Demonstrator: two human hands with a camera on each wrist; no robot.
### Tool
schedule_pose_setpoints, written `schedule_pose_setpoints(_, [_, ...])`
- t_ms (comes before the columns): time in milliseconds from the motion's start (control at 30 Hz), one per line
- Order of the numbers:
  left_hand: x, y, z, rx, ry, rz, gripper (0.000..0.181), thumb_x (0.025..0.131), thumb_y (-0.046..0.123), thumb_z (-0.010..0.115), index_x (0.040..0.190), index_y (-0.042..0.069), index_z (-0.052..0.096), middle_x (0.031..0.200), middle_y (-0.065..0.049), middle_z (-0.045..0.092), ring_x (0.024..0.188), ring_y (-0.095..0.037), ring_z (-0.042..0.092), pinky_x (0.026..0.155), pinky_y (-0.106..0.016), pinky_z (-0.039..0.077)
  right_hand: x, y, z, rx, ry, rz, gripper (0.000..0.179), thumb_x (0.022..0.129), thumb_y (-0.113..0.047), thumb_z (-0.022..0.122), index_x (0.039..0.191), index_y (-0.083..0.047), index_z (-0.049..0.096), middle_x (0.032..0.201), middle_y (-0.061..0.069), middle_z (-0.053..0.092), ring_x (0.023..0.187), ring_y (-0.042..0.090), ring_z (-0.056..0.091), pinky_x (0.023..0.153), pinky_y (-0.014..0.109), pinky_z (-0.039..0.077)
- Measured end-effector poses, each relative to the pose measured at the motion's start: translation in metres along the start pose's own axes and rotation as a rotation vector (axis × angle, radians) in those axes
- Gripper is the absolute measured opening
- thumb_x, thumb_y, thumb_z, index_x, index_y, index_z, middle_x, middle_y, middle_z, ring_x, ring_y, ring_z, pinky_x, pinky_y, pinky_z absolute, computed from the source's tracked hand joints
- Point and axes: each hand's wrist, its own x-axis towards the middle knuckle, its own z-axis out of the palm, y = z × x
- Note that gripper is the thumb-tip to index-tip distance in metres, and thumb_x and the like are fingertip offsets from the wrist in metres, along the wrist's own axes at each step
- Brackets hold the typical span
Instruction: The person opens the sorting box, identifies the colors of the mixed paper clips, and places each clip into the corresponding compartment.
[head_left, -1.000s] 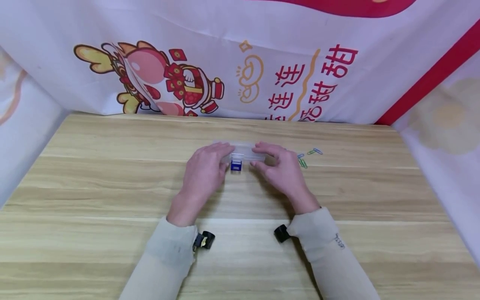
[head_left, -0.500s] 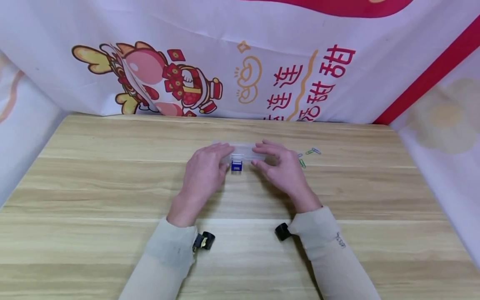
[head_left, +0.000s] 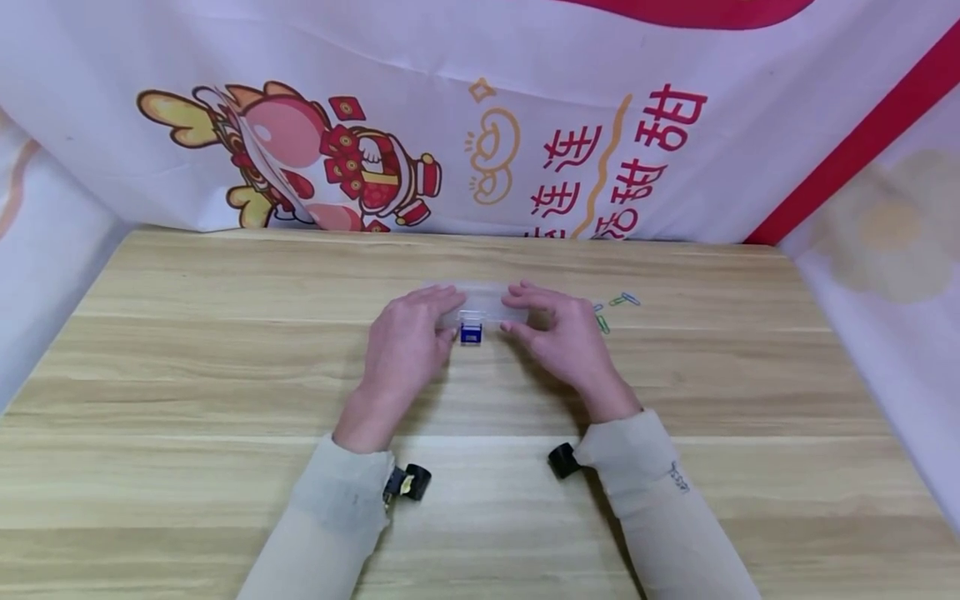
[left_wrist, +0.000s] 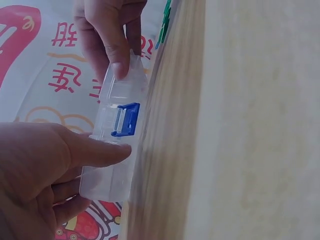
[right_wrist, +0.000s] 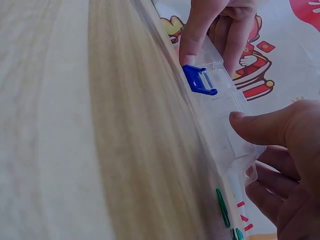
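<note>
A clear plastic box [head_left: 483, 302] with a blue latch [head_left: 471, 333] on its front side sits near the back of the table. The latch stands out from the box towards the person. My left hand [head_left: 405, 346] grips the box's left part, thumb on the front and fingers over the top and back. On the right part my right hand [head_left: 564, 337] holds it likewise. In the left wrist view the left thumb [left_wrist: 107, 151] presses the front just beside the latch. The right wrist view shows the right thumb [right_wrist: 255, 127] on the front face. Contents of the box cannot be made out.
Several green and blue paper clips [head_left: 604, 323] lie on the wooden table [head_left: 480, 508], right of the right hand. A printed white cloth [head_left: 420, 50] hangs along the table's back edge, and more cloth borders both sides. Small black cameras [head_left: 564, 460] sit at the wrists.
Both hands keep their hold on the box, which stays in place with the latch standing out. Only the head view shifts slightly.
</note>
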Motion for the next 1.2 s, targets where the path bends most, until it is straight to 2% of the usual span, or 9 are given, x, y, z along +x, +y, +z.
schedule_pose_setpoints(267, [0.0, 0.003, -0.001, 0.019, -0.045, -0.019, 0.049, 0.096, 0.019, 0.082, 0.143, 0.016, 0.07, 0.156, -0.004, 0.062, 0.149, -0.027, 0.056, 0.119, -0.049, 0.052, 0.002, 0.002, 0.003, -0.069, 0.031, -0.058, 0.032, 0.091, -0.012, 0.087, 0.122, -0.014, 0.081, 0.145, 0.004, 0.07, 0.145, 0.02, 0.06, 0.129, 0.047, 0.042])
schedule_pose_setpoints(467, [0.0, 0.002, -0.001, 0.005, -0.058, -0.045, 0.048, 0.097, 0.018, 0.081, 0.144, 0.018, 0.069, 0.157, -0.004, 0.061, 0.15, -0.028, 0.055, 0.116, -0.051, 0.054, 0.002, 0.002, 0.006, -0.145, 0.037, -0.058, 0.03, 0.093, -0.012, 0.086, 0.122, -0.015, 0.082, 0.146, 0.002, 0.07, 0.147, 0.018, 0.058, 0.129, 0.049, 0.041])
schedule_pose_setpoints(633, [0.0, 0.001, -0.001, -0.015, -0.043, -0.053, 0.046, 0.097, 0.013, 0.08, 0.142, 0.016, 0.071, 0.156, -0.004, 0.062, 0.149, -0.027, 0.056, 0.119, -0.05, 0.052, 0.001, 0.001, 0.006, -0.158, 0.04, -0.056, 0.03, 0.093, -0.012, 0.085, 0.122, -0.015, 0.082, 0.146, 0.002, 0.07, 0.147, 0.018, 0.058, 0.129, 0.05, 0.041])
schedule_pose_setpoints(800, [0.001, -0.003, 0.001, -0.123, -0.002, -0.076, 0.05, 0.093, 0.005, 0.082, 0.141, 0.01, 0.07, 0.152, -0.01, 0.066, 0.144, -0.031, 0.059, 0.122, -0.048, 0.05, 0.001, 0.002, 0.006, -0.143, 0.041, -0.069, 0.029, 0.092, -0.01, 0.086, 0.12, -0.014, 0.082, 0.144, 0.003, 0.07, 0.146, 0.019, 0.059, 0.129, 0.051, 0.041])
schedule_pose_setpoints(967, [0.005, -0.009, 0.002, -0.201, 0.023, -0.124, 0.062, 0.088, 0.005, 0.086, 0.146, 0.001, 0.064, 0.154, -0.016, 0.06, 0.144, -0.034, 0.051, 0.124, -0.047, 0.048, 0.001, 0.001, 0.006, -0.129, 0.034, -0.058, 0.029, 0.092, -0.01, 0.086, 0.121, -0.014, 0.082, 0.145, 0.002, 0.07, 0.147, 0.018, 0.059, 0.13, 0.051, 0.04])
schedule_pose_setpoints(1100, [0.008, -0.017, 0.002, -0.275, 0.0, -0.173, 0.074, 0.087, 0.011, 0.089, 0.153, -0.001, 0.056, 0.159, -0.018, 0.051, 0.148, -0.036, 0.045, 0.127, -0.049, 0.044, 0.001, 0.001, 0.005, -0.128, 0.035, -0.055, 0.03, 0.092, -0.01, 0.086, 0.122, -0.015, 0.082, 0.144, 0.002, 0.07, 0.147, 0.018, 0.059, 0.13, 0.051, 0.039])
schedule_pose_setpoints(1200, [0.009, -0.024, 0.002, -0.346, -0.044, -0.213, 0.083, 0.089, 0.016, 0.088, 0.16, 0.001, 0.048, 0.159, -0.02, 0.048, 0.141, -0.038, 0.051, 0.122, -0.05, 0.048, 0.001, 0.001, 0.005, -0.123, 0.036, -0.054, 0.031, 0.091, -0.01, 0.086, 0.122, -0.014, 0.082, 0.144, 0.002, 0.071, 0.146, 0.018, 0.059, 0.13, 0.051, 0.039])
